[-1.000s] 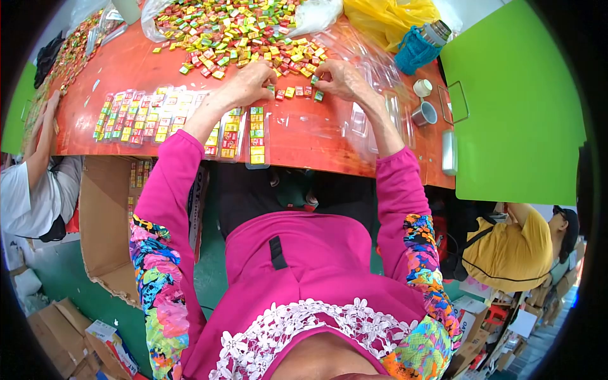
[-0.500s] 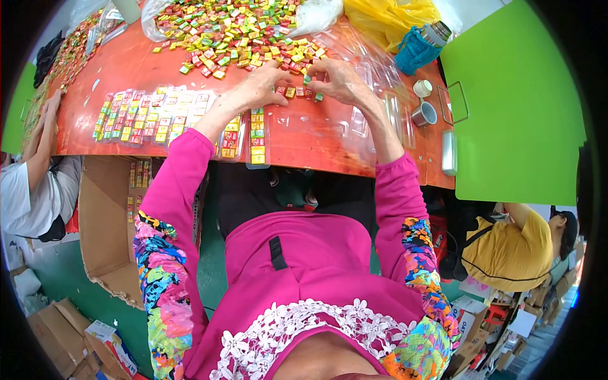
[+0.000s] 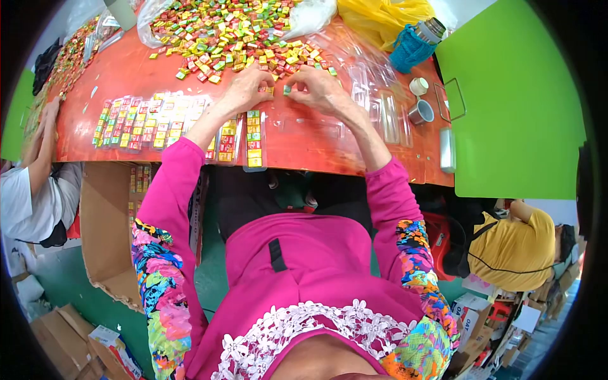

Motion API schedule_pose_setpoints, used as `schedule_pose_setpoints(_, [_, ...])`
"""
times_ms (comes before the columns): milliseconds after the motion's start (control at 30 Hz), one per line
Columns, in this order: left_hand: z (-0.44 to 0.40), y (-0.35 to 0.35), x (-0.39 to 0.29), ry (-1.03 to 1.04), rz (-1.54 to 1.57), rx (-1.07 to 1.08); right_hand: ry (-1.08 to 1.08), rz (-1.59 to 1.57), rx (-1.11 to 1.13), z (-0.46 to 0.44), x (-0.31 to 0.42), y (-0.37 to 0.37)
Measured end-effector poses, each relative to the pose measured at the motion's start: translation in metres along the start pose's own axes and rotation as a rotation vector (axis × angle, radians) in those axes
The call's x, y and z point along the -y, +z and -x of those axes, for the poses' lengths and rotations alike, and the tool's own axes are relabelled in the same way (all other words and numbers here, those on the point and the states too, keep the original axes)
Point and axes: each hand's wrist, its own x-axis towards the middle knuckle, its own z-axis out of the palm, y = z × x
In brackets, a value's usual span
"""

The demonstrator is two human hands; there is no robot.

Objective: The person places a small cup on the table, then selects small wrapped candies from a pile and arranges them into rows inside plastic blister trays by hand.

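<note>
My left hand [image 3: 248,90] has its fingers closed on small boxes [image 3: 269,90] near the top of the filled tray. Facing it, my right hand [image 3: 315,88] pinches a small green box [image 3: 287,90] between thumb and finger. Just below my left hand lies a clear tray [image 3: 254,159] with a column of yellow, green and red boxes. Further left stand several filled trays [image 3: 152,121] side by side. A large heap of loose small boxes [image 3: 228,31] spreads behind both hands.
Clear trays [image 3: 389,120] lie right of my right hand, near a grey cup [image 3: 421,113], a white cup [image 3: 418,86] and a blue-covered bottle [image 3: 408,50]. A yellow bag [image 3: 380,19] is behind. People sit at far left [image 3: 44,190] and right [image 3: 516,244].
My hands have drawn the row of small boxes from the table in between them. My right hand moved left, and my left hand also shifted left. The person at right has turned.
</note>
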Motion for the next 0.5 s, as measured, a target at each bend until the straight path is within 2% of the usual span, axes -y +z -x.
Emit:
schedule_pose_setpoints(133, [0.006, -0.004, 0.006, -0.010, 0.025, -0.002, -0.072, 0.162, -0.011, -0.008, 0.009, 0.021])
schedule_pose_setpoints(267, [0.008, -0.005, 0.004, -0.013, 0.028, 0.000, 0.011, 0.076, 0.086, -0.010, -0.001, 0.013])
schedule_pose_setpoints(300, [0.008, -0.005, 0.005, -0.006, 0.024, -0.004, 0.107, 0.052, 0.053, -0.011, -0.007, 0.007])
schedule_pose_setpoints(367, [0.009, -0.004, 0.005, 0.007, 0.033, -0.014, 0.098, 0.115, -0.051, -0.012, -0.029, -0.003])
schedule_pose_setpoints(500, [0.005, 0.000, 0.005, 0.037, 0.028, -0.009, 0.018, 0.165, 0.005, -0.015, -0.049, -0.014])
